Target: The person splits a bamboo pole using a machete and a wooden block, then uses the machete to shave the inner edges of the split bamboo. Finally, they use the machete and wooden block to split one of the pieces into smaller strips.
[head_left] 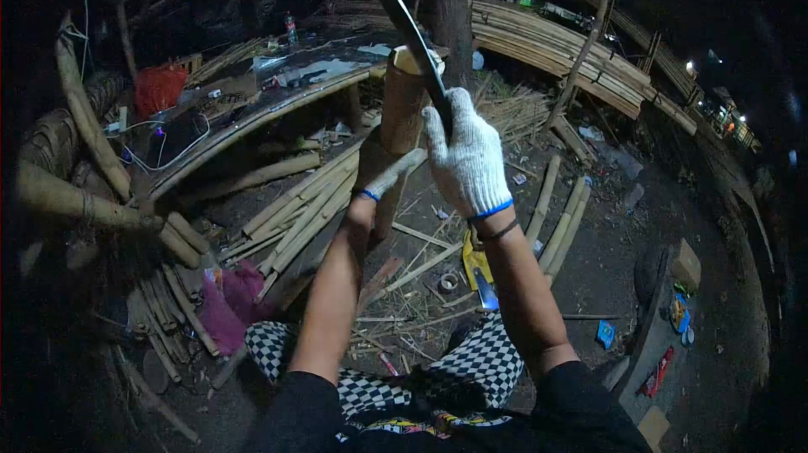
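My right hand (469, 157), in a white knit glove with a blue cuff, is closed round the handle of a machete (412, 37). Its long dark blade points up and to the left, crossing the pale cut top of a thick upright bamboo piece (403, 116). Lower on that bamboo, my left hand (391, 174) grips the stem, gloved too, its thumb showing along the near side. The stem hides most of its fingers. The bamboo's lower end reaches down between my forearms.
Split bamboo strips (316, 201) lie left of the stem. Behind stands a littered bamboo-edged platform (252, 112), and a stack of long slats (547, 45) at back right. Close to my knees are a yellow bag (473, 261), a purple sack (231, 306) and bamboo poles (566, 222).
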Demonstrator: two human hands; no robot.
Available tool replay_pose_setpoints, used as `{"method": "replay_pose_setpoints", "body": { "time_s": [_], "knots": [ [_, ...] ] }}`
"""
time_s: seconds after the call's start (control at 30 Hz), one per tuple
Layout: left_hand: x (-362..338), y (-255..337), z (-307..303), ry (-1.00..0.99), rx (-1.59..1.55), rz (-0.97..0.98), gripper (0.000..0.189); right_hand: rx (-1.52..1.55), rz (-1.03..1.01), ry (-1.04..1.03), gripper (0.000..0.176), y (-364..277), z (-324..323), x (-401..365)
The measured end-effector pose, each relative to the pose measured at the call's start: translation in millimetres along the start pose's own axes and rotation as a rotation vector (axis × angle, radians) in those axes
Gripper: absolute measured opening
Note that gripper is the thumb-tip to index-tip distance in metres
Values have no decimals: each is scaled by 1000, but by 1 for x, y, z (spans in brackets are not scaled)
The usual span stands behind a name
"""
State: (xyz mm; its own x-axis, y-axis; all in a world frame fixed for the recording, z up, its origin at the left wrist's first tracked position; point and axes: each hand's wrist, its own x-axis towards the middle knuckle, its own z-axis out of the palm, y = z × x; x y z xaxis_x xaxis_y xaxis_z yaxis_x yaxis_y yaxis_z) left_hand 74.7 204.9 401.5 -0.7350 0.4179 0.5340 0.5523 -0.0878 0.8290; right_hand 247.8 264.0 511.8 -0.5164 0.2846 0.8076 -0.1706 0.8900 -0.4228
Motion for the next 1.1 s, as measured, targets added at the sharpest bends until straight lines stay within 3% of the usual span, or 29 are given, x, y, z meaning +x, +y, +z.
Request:
{"method": "replay_pose_setpoints", "body": {
  "time_s": [0.1,0.2,0.3,0.4,0.5,0.57,0.63,0.67,0.7,0.77,0.83,0.93,1.03,1.1],
  "knots": [
    [-1,-3,4,101,118,79,72,-30,-5,16,26,-6,0,-1],
    [-3,-8,16,234,241,36,72,-179,90,54,24,-12,3,-6],
    [5,-30,33,328,66,28,75,-181,136,47,23,-19,-1,-8],
    [-7,-2,15,153,89,118,76,-167,113,-27,23,-21,-21,-3],
    [-17,8,13,163,158,27,76,-171,47,-53,23,-23,-28,-4],
    [-10,-1,11,158,325,103,73,-149,100,-126,24,-26,-29,-7],
    [-19,4,4,81,187,-96,75,-153,97,-157,27,-32,-28,-17],
    [-8,-65,2,64,58,89,68,-131,93,-170,29,-39,-28,-23],
    [-15,-86,-5,57,-1,74,68,-107,90,-183,32,-48,-27,-30],
    [-41,-94,-28,43,-73,1,68,104,90,-201,41,-64,-17,-49],
    [-65,-86,-49,34,-99,-72,67,212,240,-315,52,-87,-8,-61],
    [-120,-67,-89,61,-96,-180,67,422,333,-248,61,-111,28,-78],
    [-169,-41,-122,93,-58,-266,67,739,498,-319,57,-129,54,-82],
    [-198,-25,-141,115,-23,-315,67,924,493,-292,53,-140,67,-83]
  ]
}}
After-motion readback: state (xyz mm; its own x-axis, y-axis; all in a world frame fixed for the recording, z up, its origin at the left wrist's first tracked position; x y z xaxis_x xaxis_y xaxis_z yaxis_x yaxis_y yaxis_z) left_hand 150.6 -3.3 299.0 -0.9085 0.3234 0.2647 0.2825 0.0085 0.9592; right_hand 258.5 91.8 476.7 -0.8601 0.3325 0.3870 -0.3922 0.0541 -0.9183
